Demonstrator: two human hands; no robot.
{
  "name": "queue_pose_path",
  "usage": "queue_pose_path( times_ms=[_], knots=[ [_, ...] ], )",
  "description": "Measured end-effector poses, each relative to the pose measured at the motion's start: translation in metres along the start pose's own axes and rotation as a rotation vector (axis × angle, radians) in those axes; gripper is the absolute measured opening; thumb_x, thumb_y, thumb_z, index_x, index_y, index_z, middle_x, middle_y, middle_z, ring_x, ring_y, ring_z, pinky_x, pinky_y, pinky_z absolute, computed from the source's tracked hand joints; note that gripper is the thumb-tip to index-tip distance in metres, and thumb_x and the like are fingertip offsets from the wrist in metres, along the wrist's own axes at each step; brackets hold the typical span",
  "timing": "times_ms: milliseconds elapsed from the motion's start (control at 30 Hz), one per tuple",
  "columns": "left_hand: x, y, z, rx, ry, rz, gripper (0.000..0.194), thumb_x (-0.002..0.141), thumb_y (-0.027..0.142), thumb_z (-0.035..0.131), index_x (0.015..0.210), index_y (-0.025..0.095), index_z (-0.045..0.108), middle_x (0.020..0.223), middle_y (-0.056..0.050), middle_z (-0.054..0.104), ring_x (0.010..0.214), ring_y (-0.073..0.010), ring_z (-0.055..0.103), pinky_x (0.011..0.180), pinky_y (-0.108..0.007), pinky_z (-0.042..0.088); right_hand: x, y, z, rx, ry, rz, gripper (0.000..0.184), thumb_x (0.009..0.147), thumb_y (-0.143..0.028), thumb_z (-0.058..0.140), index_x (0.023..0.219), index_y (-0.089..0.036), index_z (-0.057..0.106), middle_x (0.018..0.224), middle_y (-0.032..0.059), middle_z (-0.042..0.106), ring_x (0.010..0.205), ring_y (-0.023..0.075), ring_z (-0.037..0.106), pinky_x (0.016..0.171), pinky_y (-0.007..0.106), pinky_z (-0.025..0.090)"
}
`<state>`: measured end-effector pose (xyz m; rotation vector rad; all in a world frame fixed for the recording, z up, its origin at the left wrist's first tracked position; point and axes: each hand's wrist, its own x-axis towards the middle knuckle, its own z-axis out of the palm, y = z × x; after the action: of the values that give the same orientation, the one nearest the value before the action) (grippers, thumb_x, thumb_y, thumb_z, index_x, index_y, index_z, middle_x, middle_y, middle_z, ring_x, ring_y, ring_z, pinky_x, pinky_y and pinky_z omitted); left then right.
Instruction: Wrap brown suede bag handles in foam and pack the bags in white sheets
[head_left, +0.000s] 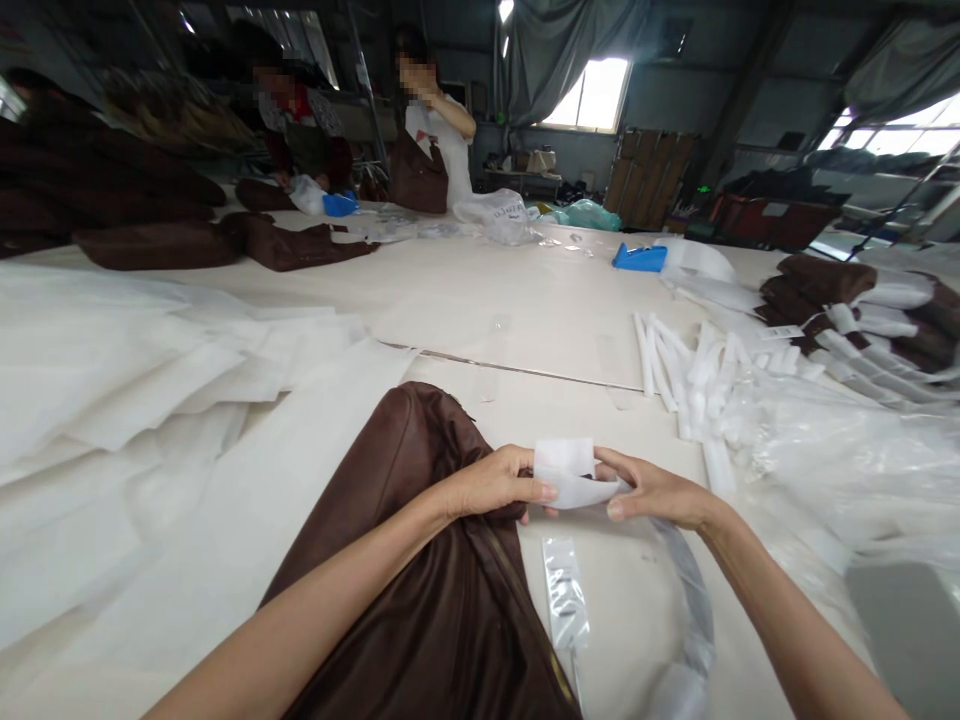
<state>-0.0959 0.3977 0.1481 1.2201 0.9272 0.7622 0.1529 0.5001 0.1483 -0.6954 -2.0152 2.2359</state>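
Observation:
A dark brown leather bag (420,560) lies on the table in front of me, its zipper edge running down the right side. My left hand (499,482) pinches the left end of a white foam wrapping strip (574,475) beside the bag. On the other end of the strip, my right hand (652,490) has its thumb and fingers closed. The strip curls between both hands. From there the bag's strap (694,590), covered in translucent wrap, curves down to the right. A tag in a clear plastic sleeve (566,592) lies beside the bag.
White foam sheets (150,370) spread over the left. Rolled white strips (682,370) and clear plastic bags (810,440) lie at right, near stacked brown bags (825,290). A blue tape dispenser (640,258) stands farther back. Two people (439,130) work across the table (525,290).

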Motion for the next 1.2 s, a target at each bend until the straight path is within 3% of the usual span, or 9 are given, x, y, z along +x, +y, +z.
queue_pose_path(
  times_ms=[100, 233, 367, 600, 767, 967, 1200],
  knots=[
    [-0.001, 0.0, -0.001, -0.007, -0.021, 0.016, 0.04, 0.079, 0.043, 0.075, 0.1, 0.01, 0.071, 0.089, -0.009, 0.07, 0.079, -0.0187, 0.065, 0.054, -0.02, 0.051, 0.013, -0.002, 0.005, 0.047, -0.08, -0.036, 0.075, 0.07, -0.04, 0.084, 0.135, -0.018, 0.053, 0.117, 0.0086, 0.067, 0.106, 0.0223, 0.061, 0.093, 0.033, 0.043],
    [-0.004, 0.001, -0.003, -0.015, 0.002, 0.016, 0.037, 0.081, 0.04, 0.074, 0.102, 0.01, 0.07, 0.086, -0.009, 0.071, 0.066, -0.013, 0.061, 0.054, -0.02, 0.05, 0.016, -0.002, 0.013, 0.066, 0.117, -0.033, 0.055, 0.068, -0.036, 0.086, 0.115, -0.017, 0.063, 0.095, 0.0027, 0.069, 0.082, 0.0155, 0.061, 0.075, 0.026, 0.047],
    [-0.004, 0.001, -0.002, -0.033, 0.01, -0.007, 0.039, 0.082, 0.038, 0.073, 0.11, 0.011, 0.068, 0.087, -0.009, 0.072, 0.062, -0.0108, 0.058, 0.054, -0.019, 0.05, 0.007, -0.005, 0.018, -0.022, 0.255, -0.053, 0.037, 0.07, -0.042, 0.083, 0.088, -0.017, 0.062, 0.078, -0.0016, 0.062, 0.072, 0.0126, 0.055, 0.065, 0.023, 0.041],
    [-0.001, 0.003, 0.002, -0.043, 0.079, -0.008, 0.042, 0.08, 0.043, 0.075, 0.106, 0.011, 0.07, 0.085, -0.008, 0.071, 0.06, -0.0102, 0.057, 0.052, -0.019, 0.049, 0.008, -0.006, 0.022, -0.175, 0.365, -0.087, 0.04, 0.078, -0.05, 0.075, 0.067, -0.017, 0.054, 0.063, -0.0029, 0.055, 0.063, 0.0112, 0.048, 0.061, 0.023, 0.035],
    [0.001, 0.003, 0.001, -0.069, 0.103, -0.046, 0.041, 0.077, 0.046, 0.077, 0.096, 0.01, 0.071, 0.079, -0.006, 0.07, 0.055, -0.0095, 0.057, 0.049, -0.019, 0.048, 0.009, -0.008, 0.025, -0.107, 0.324, -0.069, 0.037, 0.078, -0.05, 0.075, 0.078, -0.018, 0.057, 0.07, -0.0027, 0.058, 0.069, 0.0127, 0.051, 0.066, 0.023, 0.038],
    [0.004, 0.0, 0.001, -0.054, 0.086, -0.07, 0.035, 0.078, 0.042, 0.075, 0.093, 0.01, 0.071, 0.08, -0.005, 0.07, 0.055, -0.0091, 0.058, 0.049, -0.019, 0.049, 0.005, -0.025, 0.026, -0.013, 0.232, 0.052, 0.046, 0.089, -0.06, 0.057, 0.085, -0.015, 0.066, 0.079, 0.0018, 0.06, 0.071, 0.0143, 0.052, 0.064, 0.025, 0.039],
    [0.003, 0.0, 0.001, -0.06, 0.079, -0.088, 0.037, 0.076, 0.044, 0.074, 0.089, 0.01, 0.07, 0.084, -0.01, 0.073, 0.067, -0.0146, 0.064, 0.048, -0.018, 0.048, 0.021, -0.021, 0.036, -0.057, 0.507, -0.103, 0.046, 0.087, -0.058, 0.061, 0.068, -0.017, 0.057, 0.066, -0.0008, 0.049, 0.064, 0.0128, 0.042, 0.059, 0.024, 0.035]
  ],
)
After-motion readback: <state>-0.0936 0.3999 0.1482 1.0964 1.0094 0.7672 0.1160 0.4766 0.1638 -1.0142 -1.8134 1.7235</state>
